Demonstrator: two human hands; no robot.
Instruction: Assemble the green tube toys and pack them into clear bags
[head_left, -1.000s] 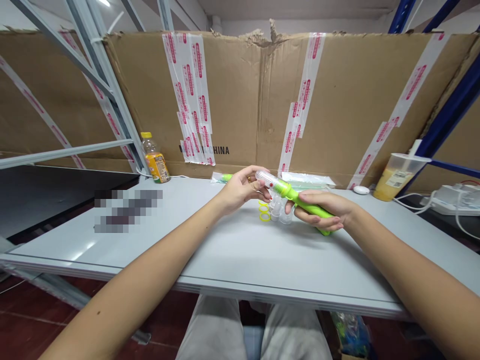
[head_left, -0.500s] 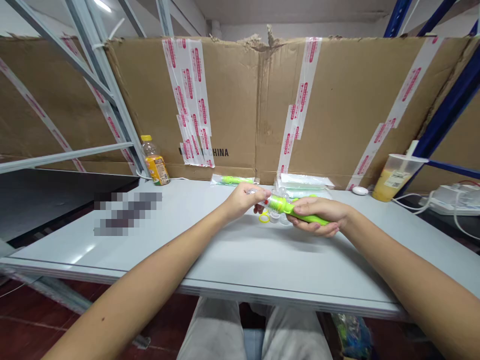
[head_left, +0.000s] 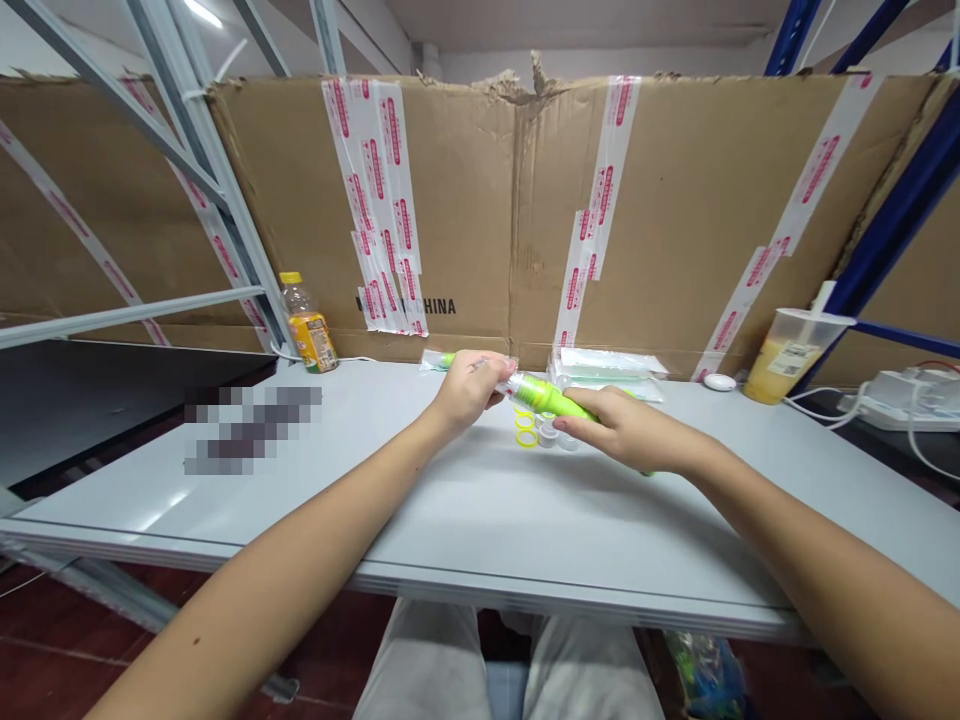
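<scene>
My right hand (head_left: pixel 634 428) is wrapped round the handle of a bright green, tube-shaped tool (head_left: pixel 551 398) with a ribbed yellow-green collar. My left hand (head_left: pixel 469 390) pinches the clear plastic end at the tool's far left tip. The tool is held in the air, slanting down to the right. Beneath it on the table lie several small round caps, including a yellow ring (head_left: pixel 526 438) and a clear cap (head_left: pixel 547 436). Behind my left hand lies a green item in a clear wrapper (head_left: pixel 433 361), partly hidden.
Clear packets (head_left: pixel 611 365) lie at the back of the table (head_left: pixel 465 530), against a cardboard wall (head_left: pixel 450 200). A juice bottle (head_left: pixel 311 335) stands back left. At right are a drink cup (head_left: pixel 787 355), a round white object (head_left: pixel 720 382) and a power strip (head_left: pixel 900 400).
Both hands have shifted slightly left with the tool. My right hand has turned over, so its back now faces up and covers more of the handle.
</scene>
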